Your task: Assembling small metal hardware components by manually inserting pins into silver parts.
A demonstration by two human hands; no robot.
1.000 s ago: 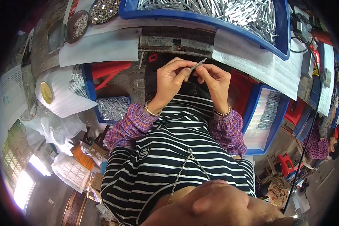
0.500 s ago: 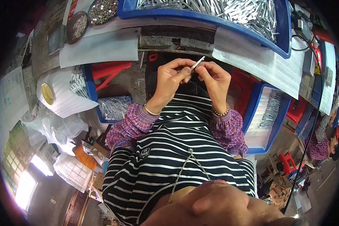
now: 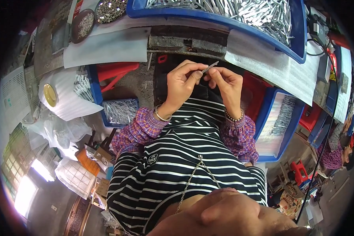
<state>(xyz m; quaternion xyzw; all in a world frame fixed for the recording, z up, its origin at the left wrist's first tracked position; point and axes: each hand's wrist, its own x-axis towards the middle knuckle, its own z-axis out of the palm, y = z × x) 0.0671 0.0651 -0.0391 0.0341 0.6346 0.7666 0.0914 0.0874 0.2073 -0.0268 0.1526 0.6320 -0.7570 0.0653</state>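
In front of my lap a thin, narrow metal strip slants up to the right, its tip free. My left hand is closed, pinching the strip's lower part between thumb and forefinger. My right hand is closed too, its thumb and fingers pressed at the strip from the right; how far they wrap it is partly hidden. Beyond the hands, a large blue tray holds a heap of similar shiny metal strips.
Two dark round dishes of small metal parts, one silvery and one mixed, lie at the far left. White foam sheets cover the bench. Smaller blue trays flank me. A yellow dish lies left. Another person works far right.
The strip has turned slightly in my fingers and looks darker. My right fingers have curled in more closely; both hands stay in nearly the same place.
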